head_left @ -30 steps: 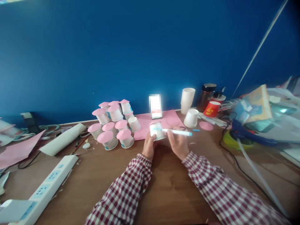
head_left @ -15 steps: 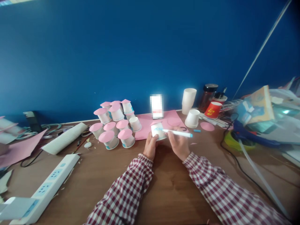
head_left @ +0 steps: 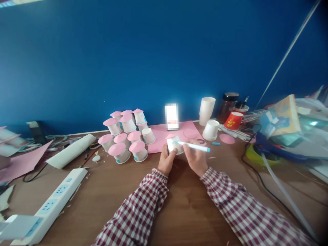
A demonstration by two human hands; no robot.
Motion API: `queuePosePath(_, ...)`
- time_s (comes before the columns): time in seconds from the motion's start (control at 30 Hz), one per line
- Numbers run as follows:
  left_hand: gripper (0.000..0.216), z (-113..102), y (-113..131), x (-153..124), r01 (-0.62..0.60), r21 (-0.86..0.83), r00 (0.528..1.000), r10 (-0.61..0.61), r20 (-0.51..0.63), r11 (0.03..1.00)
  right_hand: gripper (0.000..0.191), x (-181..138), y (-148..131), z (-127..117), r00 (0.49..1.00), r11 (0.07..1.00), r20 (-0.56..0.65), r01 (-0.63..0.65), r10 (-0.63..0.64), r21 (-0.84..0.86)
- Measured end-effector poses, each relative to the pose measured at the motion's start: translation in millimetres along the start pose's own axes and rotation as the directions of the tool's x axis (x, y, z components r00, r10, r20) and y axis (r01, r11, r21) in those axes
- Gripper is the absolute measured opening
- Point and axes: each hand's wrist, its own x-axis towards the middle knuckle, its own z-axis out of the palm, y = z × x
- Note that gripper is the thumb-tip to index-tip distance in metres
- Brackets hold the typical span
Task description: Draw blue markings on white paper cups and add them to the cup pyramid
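My left hand (head_left: 166, 162) grips a small white paper cup (head_left: 174, 144) with a pink paper lid, held just above the wooden desk (head_left: 128, 198). My right hand (head_left: 196, 158) holds a white marker with a blue end (head_left: 195, 147), its tip touching the cup's side. A pink paper sheet (head_left: 160, 136) lies right behind the hands. To the left stands a pile of several similar pink-lidded cups (head_left: 125, 136).
A white power strip (head_left: 48, 208) lies front left, beside a lying stack of white cups (head_left: 71, 151). Plain white cups (head_left: 210, 130), a red cup (head_left: 232, 120), a dark jar (head_left: 228, 106) and a blue pen cap (head_left: 215, 143) stand back right. Cables and clutter (head_left: 282, 136) fill the right.
The left hand has turned the cup a little in its fingers. The marker stays against the cup and both hands stay in place.
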Motion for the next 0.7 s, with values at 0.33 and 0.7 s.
queuePosePath(0.33,0.047,1.0,1.5,-0.6,-0.024,0.073,1.000,0.025,-0.015,0.997,0.015,-1.5,1.8,0.2,0.999,1.000,0.025,-0.026,0.026,-0.004)
queuePosePath(0.7,0.047,0.3,1.1,-0.3,-0.042,0.083,0.997,0.047,-0.063,0.996,0.015,0.1,0.3,-0.8,1.000,0.999,0.012,-0.024,0.024,-0.035)
